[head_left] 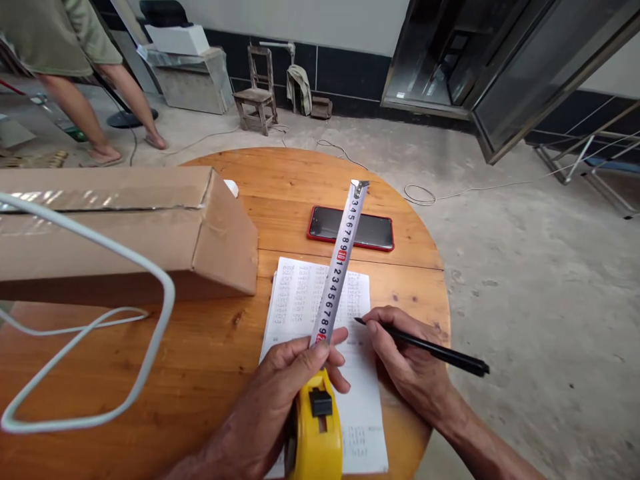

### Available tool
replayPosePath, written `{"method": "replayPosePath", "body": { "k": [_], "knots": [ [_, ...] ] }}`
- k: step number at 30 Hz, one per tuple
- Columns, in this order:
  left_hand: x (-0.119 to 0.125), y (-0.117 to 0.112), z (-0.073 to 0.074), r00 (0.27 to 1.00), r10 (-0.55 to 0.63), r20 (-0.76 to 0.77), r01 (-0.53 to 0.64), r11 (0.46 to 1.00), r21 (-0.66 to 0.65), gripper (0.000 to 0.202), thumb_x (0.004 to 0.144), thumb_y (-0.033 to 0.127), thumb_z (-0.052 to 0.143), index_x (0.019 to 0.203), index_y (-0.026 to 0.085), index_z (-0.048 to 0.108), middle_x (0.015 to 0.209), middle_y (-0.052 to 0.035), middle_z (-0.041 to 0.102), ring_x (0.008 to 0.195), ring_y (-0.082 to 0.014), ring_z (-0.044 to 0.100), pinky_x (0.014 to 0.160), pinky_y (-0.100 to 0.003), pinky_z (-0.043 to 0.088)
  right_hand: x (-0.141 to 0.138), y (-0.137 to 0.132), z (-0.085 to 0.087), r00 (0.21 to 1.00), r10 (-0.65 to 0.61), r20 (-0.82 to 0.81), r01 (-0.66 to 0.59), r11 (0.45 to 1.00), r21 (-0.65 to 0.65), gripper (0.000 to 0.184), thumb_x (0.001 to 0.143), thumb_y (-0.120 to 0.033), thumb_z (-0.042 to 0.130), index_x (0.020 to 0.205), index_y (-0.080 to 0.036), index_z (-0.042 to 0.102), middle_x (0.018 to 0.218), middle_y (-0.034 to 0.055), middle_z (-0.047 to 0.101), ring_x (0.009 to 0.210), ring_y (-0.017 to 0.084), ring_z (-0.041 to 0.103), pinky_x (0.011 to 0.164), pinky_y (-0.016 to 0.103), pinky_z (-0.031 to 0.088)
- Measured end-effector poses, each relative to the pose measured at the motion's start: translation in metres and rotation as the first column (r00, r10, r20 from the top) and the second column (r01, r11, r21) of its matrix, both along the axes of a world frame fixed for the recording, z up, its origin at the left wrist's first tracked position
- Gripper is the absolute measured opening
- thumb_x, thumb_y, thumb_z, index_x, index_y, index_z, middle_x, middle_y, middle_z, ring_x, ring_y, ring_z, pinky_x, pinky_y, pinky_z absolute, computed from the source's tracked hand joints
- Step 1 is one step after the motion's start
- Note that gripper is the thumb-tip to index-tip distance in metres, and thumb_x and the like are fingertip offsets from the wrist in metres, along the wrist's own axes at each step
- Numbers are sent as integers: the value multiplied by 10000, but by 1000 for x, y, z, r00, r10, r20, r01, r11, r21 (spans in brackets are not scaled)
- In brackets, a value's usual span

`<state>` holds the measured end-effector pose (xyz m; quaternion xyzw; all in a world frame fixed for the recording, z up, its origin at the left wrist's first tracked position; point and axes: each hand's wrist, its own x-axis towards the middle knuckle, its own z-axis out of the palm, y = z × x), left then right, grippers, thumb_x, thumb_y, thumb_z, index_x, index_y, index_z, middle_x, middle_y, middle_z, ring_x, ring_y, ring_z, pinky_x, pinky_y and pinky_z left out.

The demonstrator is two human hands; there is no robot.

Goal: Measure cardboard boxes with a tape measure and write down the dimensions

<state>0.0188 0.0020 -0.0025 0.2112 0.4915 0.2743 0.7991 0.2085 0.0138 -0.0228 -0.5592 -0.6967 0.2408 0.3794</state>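
My left hand (280,393) is closed round a yellow tape measure (316,427), its thumb lying along the case top. The white blade (341,257) sticks out forward and up, its hooked tip above a phone (373,230). My right hand (405,357) pinches a black pen (440,353), tip pointing left over a printed sheet of paper (300,300) that lies on the round wooden table (210,347). The sheet carries columns of small figures. The phone is black with a red case and lies just beyond the sheet.
A long cardboard box (125,227) lies across the table's left half. A white cable (100,320) loops in front of it. Another person's legs (90,107) stand at the far left. A small wooden chair (257,90), floor cables and metal frames (500,73) lie beyond.
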Motion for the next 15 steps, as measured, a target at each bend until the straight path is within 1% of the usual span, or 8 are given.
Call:
{"method": "replayPosePath", "body": {
  "k": [3,6,10,15],
  "knots": [
    [-1,1,0,1000,-9,-15,9,1000,9,274,854,419,564,787,174,668,789,-40,692,532,-87,521,540,-218,367,-1,0,-1,1000,25,15,-25,1000,2,105,874,-165,522,879,-207,619,792,-26,673,670,85,620,635,188,481],
    [-1,1,0,1000,-24,-18,24,1000,20,285,861,418,555,783,170,675,802,-43,696,537,-83,528,540,-213,372,0,0,-2,999,40,15,-39,999,-19,109,874,-162,530,892,-208,627,796,-26,675,674,82,625,648,188,484],
    [-2,2,1,999,-44,-20,45,999,29,307,865,431,542,777,168,675,878,-49,699,533,-74,527,495,-201,346,0,3,-4,998,50,23,-50,998,-29,109,873,-168,538,894,-205,638,806,-17,682,683,91,632,653,197,491],
    [-2,2,4,999,-40,-12,40,999,7,310,865,428,540,750,169,665,822,-38,695,509,-71,508,474,-200,325,-2,4,-2,998,62,24,-60,997,-43,112,875,-171,536,885,-203,643,807,-8,689,678,99,638,643,203,496]
  ]
}}
